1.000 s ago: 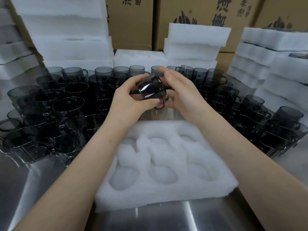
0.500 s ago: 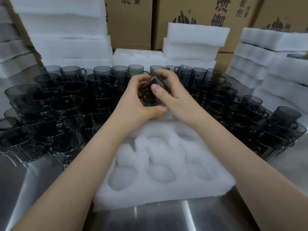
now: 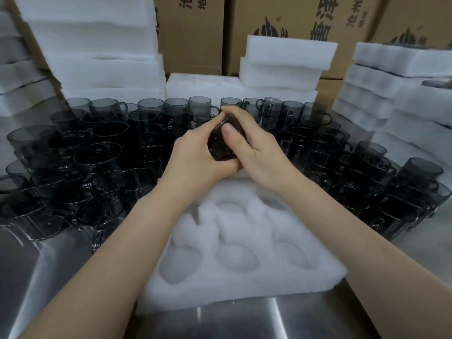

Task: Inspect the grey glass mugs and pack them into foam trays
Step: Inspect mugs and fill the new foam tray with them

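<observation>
Grey glass mug sits gripped in both hands just above the far edge of the foam tray; left hand cups it from below, right hand wraps its side, thumb on the glass; it is best turned slowly, fingers clear of the rim; loose mugs crowd left, right and beyond the tray, easily knocked; foam stacks stand farther beyond it.

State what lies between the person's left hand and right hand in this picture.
A single grey glass mug, gripped from either side by the left hand and the right hand. The head view shows it.
</observation>
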The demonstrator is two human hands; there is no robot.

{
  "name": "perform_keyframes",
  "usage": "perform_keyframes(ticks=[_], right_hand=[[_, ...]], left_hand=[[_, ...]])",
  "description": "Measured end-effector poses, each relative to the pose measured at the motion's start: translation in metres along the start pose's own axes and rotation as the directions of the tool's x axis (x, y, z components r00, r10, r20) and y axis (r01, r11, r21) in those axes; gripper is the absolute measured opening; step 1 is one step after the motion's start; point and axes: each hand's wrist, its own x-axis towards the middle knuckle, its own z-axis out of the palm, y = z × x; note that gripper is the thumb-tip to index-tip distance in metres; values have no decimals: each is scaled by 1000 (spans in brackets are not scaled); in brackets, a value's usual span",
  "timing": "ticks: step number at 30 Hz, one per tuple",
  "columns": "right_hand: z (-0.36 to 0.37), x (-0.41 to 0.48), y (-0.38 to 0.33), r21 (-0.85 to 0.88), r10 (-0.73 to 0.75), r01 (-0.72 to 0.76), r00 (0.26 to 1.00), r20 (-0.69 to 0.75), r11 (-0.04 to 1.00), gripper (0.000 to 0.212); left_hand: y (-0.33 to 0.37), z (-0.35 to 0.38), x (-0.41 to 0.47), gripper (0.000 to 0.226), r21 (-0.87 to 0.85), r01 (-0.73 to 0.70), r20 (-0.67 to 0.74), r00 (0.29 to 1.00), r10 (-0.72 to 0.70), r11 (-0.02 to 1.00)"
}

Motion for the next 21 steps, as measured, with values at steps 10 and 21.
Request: perform_keyframes(ticks=[10,21], right_hand=[[-5,9,1,586,279,-307,950,141,750,30],[-19,23,-1,712,358,-562,824,439,422,39]], left_hand=[[-5,3,2,83,33,-13,-34,999,14,999],[-2,7,9,83,-8,-33,-49,998,33,999]])
